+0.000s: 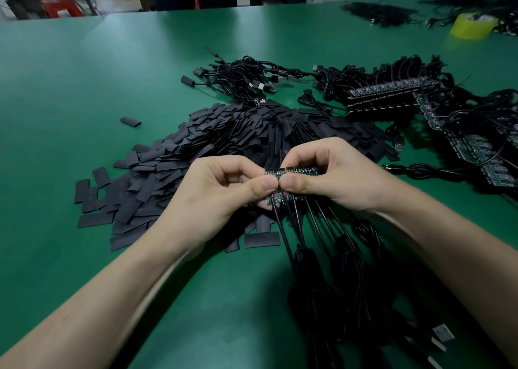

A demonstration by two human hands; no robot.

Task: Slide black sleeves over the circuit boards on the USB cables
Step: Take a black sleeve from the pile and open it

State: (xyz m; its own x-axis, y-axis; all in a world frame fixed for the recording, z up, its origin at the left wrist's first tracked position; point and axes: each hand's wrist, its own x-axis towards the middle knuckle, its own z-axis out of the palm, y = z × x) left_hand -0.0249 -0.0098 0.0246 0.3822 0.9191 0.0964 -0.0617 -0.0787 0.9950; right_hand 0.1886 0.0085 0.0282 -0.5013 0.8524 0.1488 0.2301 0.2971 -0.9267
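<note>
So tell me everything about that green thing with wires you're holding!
The circuit board strip is a green row of small boards joined side by side, with tiny parts. It is held level above the sleeve pile. The left hand and right hand pinch it, thumbs meeting in front. From its lower edge hang black cables.

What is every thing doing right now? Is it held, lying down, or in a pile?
left hand: pinching the board strip.
right hand: pinching the board strip.
board strip: held up, no sleeve on.
cables: hanging from the strip.
black sleeves: heaped loose on the table.
tape roll: sitting on the table.
</note>
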